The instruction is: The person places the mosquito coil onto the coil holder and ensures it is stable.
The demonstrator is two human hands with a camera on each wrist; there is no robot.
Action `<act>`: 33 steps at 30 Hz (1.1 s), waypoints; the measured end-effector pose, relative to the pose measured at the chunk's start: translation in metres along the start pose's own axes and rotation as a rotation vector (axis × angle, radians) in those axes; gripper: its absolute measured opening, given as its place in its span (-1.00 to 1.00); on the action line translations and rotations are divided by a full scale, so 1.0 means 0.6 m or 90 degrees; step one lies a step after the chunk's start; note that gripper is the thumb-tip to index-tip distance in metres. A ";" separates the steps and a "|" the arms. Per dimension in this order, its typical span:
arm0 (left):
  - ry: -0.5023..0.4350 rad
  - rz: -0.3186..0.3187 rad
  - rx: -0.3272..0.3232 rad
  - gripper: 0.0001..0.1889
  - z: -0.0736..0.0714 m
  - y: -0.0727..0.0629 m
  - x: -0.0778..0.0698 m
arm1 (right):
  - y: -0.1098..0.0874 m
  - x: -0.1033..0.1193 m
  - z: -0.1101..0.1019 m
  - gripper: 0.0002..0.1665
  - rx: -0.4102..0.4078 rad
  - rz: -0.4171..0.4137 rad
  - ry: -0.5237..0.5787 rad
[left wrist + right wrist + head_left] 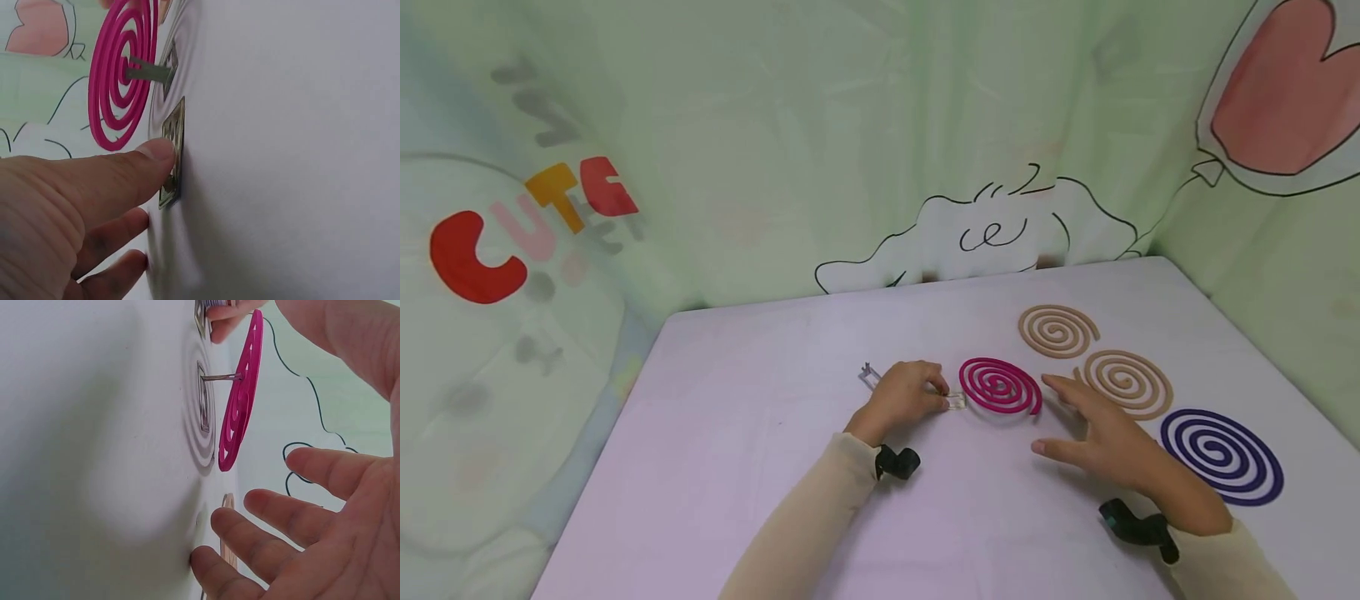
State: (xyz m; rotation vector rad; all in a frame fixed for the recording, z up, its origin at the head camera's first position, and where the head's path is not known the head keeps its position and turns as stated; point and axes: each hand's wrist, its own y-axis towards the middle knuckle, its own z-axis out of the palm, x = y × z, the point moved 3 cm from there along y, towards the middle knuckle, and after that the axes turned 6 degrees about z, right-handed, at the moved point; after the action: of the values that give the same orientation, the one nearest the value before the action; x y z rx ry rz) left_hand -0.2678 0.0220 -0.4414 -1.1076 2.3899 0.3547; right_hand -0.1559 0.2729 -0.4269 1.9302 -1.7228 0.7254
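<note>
1 pink coil (998, 386) sits raised on a thin metal stand (147, 72), right of desk (715, 458) center, btwn hands. L hand (906, 393): thumb on small metal plate (170, 185), can't tell if grip's clamped. R hand (1108, 433): grip apart, nr coil. 2 tan coils (1057, 331) + 1 blue coil (1217, 453) twd desk's R edge.

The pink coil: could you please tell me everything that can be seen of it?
The pink coil is a flat spiral with open gaps between its rings and a free outer end. It looks smooth and matte; its exact material cannot be told. It sits raised above the table, slightly tilted, on a metal-looking stand whose narrow strip meets its centre. It is between the left hand and the right hand; neither visibly touches it.
</note>
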 end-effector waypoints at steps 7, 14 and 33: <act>0.018 0.019 0.004 -0.87 0.006 -0.018 -0.017 | -0.013 -0.011 -0.006 0.21 -0.002 -0.004 -0.005; 0.025 0.037 0.014 -0.87 0.016 -0.034 -0.033 | -0.033 -0.021 -0.013 0.19 -0.021 -0.016 -0.010; 0.052 0.057 0.015 -0.87 0.032 -0.079 -0.051 | -0.086 -0.088 -0.063 0.29 -0.030 0.123 -0.074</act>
State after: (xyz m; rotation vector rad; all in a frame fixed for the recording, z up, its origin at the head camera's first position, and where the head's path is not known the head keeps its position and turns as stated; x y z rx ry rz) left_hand -0.2086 0.0196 -0.4435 -1.0250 2.5138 0.3157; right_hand -0.1125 0.3430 -0.4316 1.8235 -2.0005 0.6430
